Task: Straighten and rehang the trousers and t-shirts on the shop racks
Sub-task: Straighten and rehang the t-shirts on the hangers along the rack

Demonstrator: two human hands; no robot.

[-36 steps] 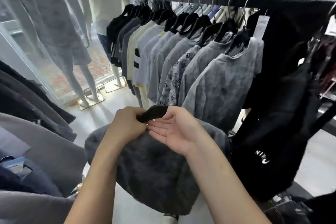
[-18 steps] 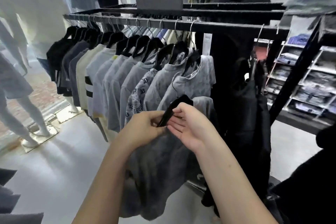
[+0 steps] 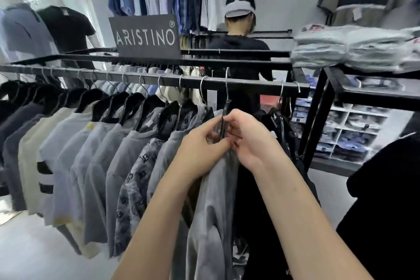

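The grey t-shirt you are working on hangs straight down from a black hanger at the right end of the row, between the other grey shirts and the black garments. The hanger's metal hook stands upright at the front rail, its curve showing just above the bar; whether it rests on the bar cannot be told.

Both your hands meet at the hanger's neck, just under the hook. Your left hand comes in from the left with its fingers curled, its grip clamped on the hanger and the shirt's collar. Your right hand mirrors it from the right, fingers bent inward and pinching the same spot, fingertips touching those of the left. Both forearms rise from the lower edge and converge there.

To the left, a row of t-shirts on black hangers fills the rail. Behind it stands an ARISTINO sign, and beyond that another person in a black top. Folded garments are stacked on the shelf at the upper right.
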